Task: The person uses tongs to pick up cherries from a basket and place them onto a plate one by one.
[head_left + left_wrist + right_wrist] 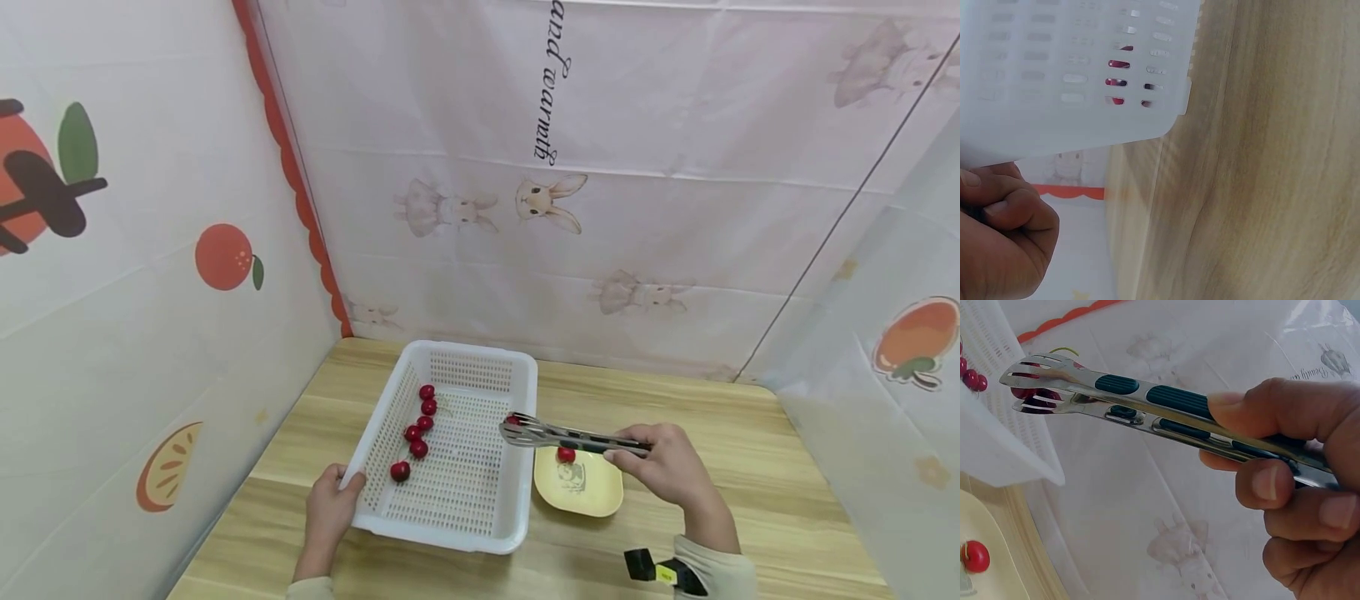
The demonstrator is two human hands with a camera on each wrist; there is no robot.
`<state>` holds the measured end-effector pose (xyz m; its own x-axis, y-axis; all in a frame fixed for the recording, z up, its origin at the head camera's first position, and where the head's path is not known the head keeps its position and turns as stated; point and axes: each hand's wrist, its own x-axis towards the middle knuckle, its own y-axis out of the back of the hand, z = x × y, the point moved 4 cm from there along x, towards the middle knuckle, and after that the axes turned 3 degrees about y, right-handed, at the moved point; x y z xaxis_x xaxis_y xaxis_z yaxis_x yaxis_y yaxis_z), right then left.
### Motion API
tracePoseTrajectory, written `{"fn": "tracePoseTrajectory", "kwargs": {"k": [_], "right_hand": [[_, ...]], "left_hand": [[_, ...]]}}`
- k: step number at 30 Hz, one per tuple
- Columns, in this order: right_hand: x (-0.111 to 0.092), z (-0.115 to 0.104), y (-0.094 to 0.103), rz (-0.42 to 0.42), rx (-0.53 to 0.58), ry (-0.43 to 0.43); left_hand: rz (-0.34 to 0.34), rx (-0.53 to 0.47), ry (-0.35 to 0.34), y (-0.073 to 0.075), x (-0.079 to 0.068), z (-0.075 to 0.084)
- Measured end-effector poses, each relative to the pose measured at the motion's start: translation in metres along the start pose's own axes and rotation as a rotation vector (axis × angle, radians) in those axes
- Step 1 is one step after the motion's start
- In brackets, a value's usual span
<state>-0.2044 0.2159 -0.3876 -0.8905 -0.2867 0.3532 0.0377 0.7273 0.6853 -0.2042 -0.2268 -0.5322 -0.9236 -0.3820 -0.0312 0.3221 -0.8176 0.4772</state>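
Observation:
My left hand (331,506) grips the near left rim of a white perforated plastic basket (521,500); in the left wrist view its fingers curl at the basket's edge. Several red cherries (418,449) lie along the basket's left side. My right hand (667,463) holds metal tongs (1116,394) with dark green grip inserts, thumb above and fingers curled below. Between the slotted tong tips is a cherry (1025,392) with a green stem, over the basket's right rim. Under the tongs, one cherry (566,455) sits in a yellow dish (581,500) printed with a small animal.
The basket and dish stand side by side on a light wood table (780,500). Printed white sheets (480,292) enclose the left, back and right sides. A dark band with a small black device (640,564) is on the right wrist.

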Motion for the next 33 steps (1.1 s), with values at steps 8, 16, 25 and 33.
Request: {"fn": "tracePoseTrajectory", "kwargs": {"k": [8, 16, 25, 33], "right_hand": [[-0.014, 0.017, 0.013, 0.060, -0.023, -0.070], [-0.028, 0.034, 0.020, 0.057, 0.013, -0.156], [-0.038, 0.048, 0.020, 0.054, -0.001, -0.190], [-0.048, 0.067, 0.020, 0.067, -0.025, -0.301]], "left_hand": [[0.002, -0.018, -0.001, 0.000, -0.001, 0.002], [0.000, -0.028, 0.003, 0.000, 0.000, 0.000], [0.009, -0.026, 0.009, 0.000, 0.000, 0.001], [0.005, -0.017, 0.010, 0.000, 0.001, 0.000]]}}
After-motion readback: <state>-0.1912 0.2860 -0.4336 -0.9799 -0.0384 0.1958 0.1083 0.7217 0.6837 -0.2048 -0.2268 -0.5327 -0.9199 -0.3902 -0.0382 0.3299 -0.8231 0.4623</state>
